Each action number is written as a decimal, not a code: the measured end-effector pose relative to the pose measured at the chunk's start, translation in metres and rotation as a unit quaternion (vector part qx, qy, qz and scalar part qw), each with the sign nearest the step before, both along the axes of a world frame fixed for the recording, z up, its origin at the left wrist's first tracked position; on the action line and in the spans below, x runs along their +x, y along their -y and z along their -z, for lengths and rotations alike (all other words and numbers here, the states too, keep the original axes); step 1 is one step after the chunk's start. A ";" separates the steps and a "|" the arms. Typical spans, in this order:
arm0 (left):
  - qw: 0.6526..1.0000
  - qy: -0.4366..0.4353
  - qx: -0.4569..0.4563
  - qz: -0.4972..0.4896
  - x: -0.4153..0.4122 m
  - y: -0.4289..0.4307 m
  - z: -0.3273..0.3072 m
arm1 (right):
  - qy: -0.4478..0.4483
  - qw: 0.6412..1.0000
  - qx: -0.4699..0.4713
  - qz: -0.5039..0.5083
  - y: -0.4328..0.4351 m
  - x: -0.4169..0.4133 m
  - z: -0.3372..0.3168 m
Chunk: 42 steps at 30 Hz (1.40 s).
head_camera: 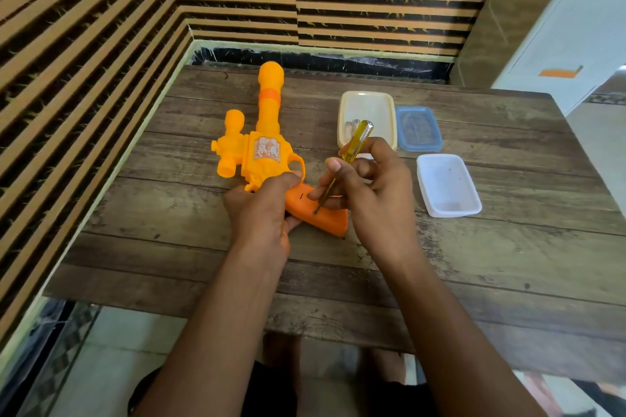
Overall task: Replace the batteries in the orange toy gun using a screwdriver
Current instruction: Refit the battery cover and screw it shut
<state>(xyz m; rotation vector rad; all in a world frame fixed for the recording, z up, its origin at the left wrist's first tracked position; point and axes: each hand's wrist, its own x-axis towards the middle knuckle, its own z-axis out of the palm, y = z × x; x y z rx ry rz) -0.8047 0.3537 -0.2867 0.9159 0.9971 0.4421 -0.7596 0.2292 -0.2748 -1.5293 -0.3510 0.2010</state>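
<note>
The orange toy gun (262, 142) lies flat on the wooden table (474, 264), barrel pointing away from me, darker orange grip toward me. My left hand (262, 209) grips the gun where the grip meets the body, thumb on top. My right hand (369, 189) holds a screwdriver (352, 148) with a clear yellow handle, fingers curled round the handle and a fingertip on the shaft. The metal tip touches the grip's cover at a small screw hole. No batteries can be made out for certain.
A cream tray (367, 101) with small metal items stands behind my right hand. Beside it lies a blue-rimmed lid (418, 128), and a clear plastic box (447, 184) sits to the right. Striped walls close the table's left and far sides.
</note>
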 end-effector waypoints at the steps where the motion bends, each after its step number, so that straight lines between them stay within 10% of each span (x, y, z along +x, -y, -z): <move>1: 1.000 0.000 0.001 0.000 0.000 0.000 0.000 | 0.004 1.000 -0.001 0.002 0.000 0.000 0.000; 42: 0.999 0.006 0.041 0.018 -0.002 0.005 -0.009 | 0.294 0.955 -0.019 -0.030 0.009 -0.004 -0.020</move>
